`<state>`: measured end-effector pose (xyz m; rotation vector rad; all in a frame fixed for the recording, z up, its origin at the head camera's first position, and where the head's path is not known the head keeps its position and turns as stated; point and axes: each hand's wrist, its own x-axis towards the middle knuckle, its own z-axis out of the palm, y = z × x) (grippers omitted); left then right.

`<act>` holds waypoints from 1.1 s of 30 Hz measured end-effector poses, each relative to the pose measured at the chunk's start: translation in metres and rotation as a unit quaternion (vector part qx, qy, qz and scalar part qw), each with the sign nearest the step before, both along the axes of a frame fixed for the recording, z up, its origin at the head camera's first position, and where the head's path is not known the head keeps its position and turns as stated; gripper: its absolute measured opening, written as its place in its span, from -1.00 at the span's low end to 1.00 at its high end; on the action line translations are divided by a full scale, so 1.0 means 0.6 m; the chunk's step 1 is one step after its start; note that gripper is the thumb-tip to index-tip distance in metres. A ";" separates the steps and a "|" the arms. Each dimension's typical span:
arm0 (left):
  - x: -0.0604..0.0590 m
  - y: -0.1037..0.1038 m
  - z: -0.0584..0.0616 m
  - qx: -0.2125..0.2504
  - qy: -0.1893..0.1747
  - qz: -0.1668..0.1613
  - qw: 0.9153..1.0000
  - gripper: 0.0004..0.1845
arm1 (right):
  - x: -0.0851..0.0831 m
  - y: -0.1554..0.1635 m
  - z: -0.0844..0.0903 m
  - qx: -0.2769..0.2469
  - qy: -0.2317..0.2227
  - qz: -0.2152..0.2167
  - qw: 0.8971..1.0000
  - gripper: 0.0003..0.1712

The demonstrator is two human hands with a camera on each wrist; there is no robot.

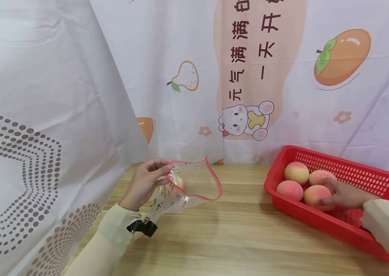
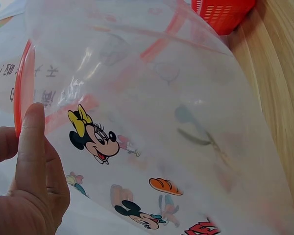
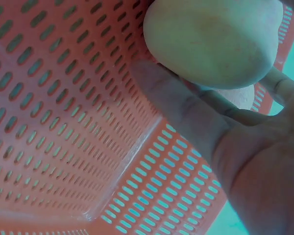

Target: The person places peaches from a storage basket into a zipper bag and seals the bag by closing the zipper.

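Note:
My left hand (image 1: pixel 146 183) pinches the red-edged rim of a clear zip bag (image 1: pixel 199 180) between thumb and fingers. The bag's mouth gapes to the right, and a peach (image 1: pixel 180 183) shows through its side. Cartoon prints cover the bag (image 2: pixel 152 147) in the left wrist view. Over at the red basket (image 1: pixel 353 235), my right hand (image 1: pixel 347 194) grips a peach (image 1: pixel 316 195) at its front, fingers and thumb curled about it. In the right wrist view that peach (image 3: pixel 210 41) lies between the fingers. Three more peaches (image 1: pixel 296 172) sit close by in the basket's left end.
The perforated basket stands at the right of the wooden table (image 1: pixel 236 237), its rim raised all round. A printed cloth (image 1: pixel 187 111) hangs behind the table, and another sheet (image 1: pixel 43 96) hangs along the left. A black wrist device (image 1: pixel 143 227) sits on the left sleeve.

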<state>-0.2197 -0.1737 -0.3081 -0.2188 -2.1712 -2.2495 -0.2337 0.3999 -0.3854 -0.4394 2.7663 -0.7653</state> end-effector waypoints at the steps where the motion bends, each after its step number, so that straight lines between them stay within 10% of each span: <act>1: 0.000 0.000 0.000 -0.001 0.000 0.000 1.000 -0.81 | 0.000 0.002 -0.001 0.003 0.010 0.002 1.000 -0.04; 33: 0.005 -0.007 0.003 -0.006 0.004 0.006 1.000 -0.77 | 0.007 -0.007 0.035 -0.078 0.049 -0.032 0.995 -0.23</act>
